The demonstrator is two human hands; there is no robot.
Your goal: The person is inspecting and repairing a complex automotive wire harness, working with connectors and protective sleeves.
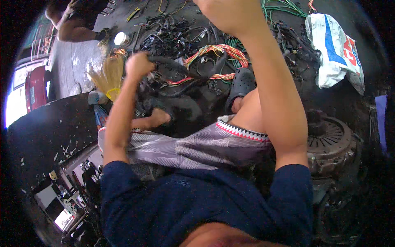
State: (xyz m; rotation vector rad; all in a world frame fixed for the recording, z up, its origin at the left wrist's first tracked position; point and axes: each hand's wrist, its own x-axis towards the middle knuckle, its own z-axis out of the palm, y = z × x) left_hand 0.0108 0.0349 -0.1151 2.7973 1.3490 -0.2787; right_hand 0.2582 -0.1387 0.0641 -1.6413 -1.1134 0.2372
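My left hand (140, 66), a little blurred, is closed in a fist at the end of a black-wrapped wiring harness (168, 62), which seems to run out of its grip to the right. Red, yellow and white wires (216, 50) and green wires (242, 61) show bare along the bundle on the floor. Raised high at the upper edge is my right hand (224, 15), its fingers curled in and partly cut off by the frame. What it holds, if anything, is hidden. My right foot in a dark clog (242, 84) rests beside the wires.
A heap of dark cables and connectors (175, 39) spreads beyond my feet. A straw broom (111, 74) and a white cup (121, 38) lie left. To the right are a white sack (331, 49) and a round metal clutch part (329, 138). Another person's leg (76, 31) shows far left.
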